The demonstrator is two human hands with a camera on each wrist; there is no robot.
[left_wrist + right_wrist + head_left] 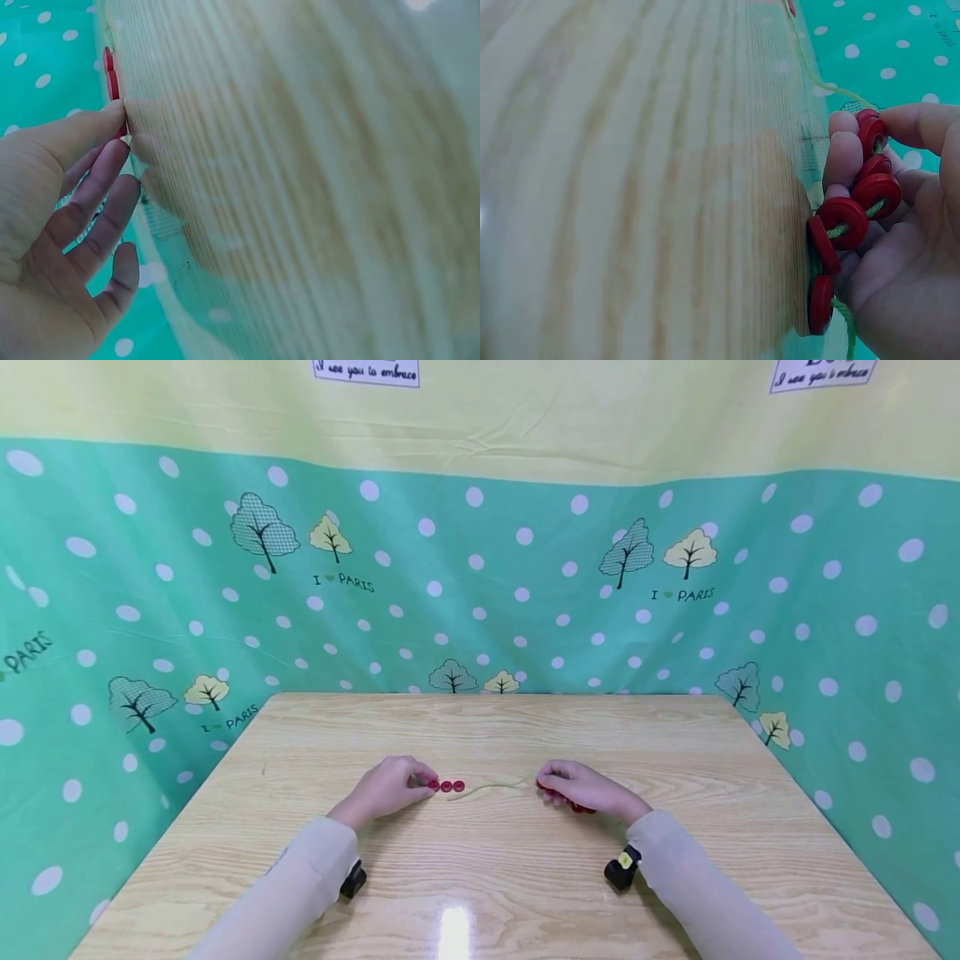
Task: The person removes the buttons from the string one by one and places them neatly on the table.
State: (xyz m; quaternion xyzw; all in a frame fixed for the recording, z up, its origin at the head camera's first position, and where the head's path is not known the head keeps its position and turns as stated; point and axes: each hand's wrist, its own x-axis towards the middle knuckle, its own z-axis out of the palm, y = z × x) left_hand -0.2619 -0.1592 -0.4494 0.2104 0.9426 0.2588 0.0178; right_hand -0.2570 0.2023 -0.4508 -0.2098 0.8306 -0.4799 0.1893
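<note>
1. Through my head view, with 12 o'clock at the top, the left hand (386, 789) has thumb and forefinger at the nearest of a row of three red discs (447, 786), which runs out from its fingertips toward 3 o'clock on the wooden table (510, 860). From just beside the row, a thin pale-green cord (491, 786) winds toward 3 o'clock, toward the right hand (588, 787). Strung red discs (580, 808) show under that hand's 6 o'clock edge. At 12 o'clock, beyond the table, hangs a dotted green backdrop (480, 585).

2. On my left wrist view, thumb and forefinger nearly meet, pinching the end disc, which is mostly hidden between them. The other fingers fan loosely toward 4 o'clock, slightly bent, gripping nothing. The row's other discs stretch from the thumb tip toward 12 o'clock.

3. On my right wrist view, thumb and fingertips pinch the uppermost strung discs, with no gap I can see. The rest dangle toward 7 o'clock in front of the curled fingers, with green cord through their holes. From the pinch, cord runs toward 11 o'clock; another length drops toward 6 o'clock.
</note>
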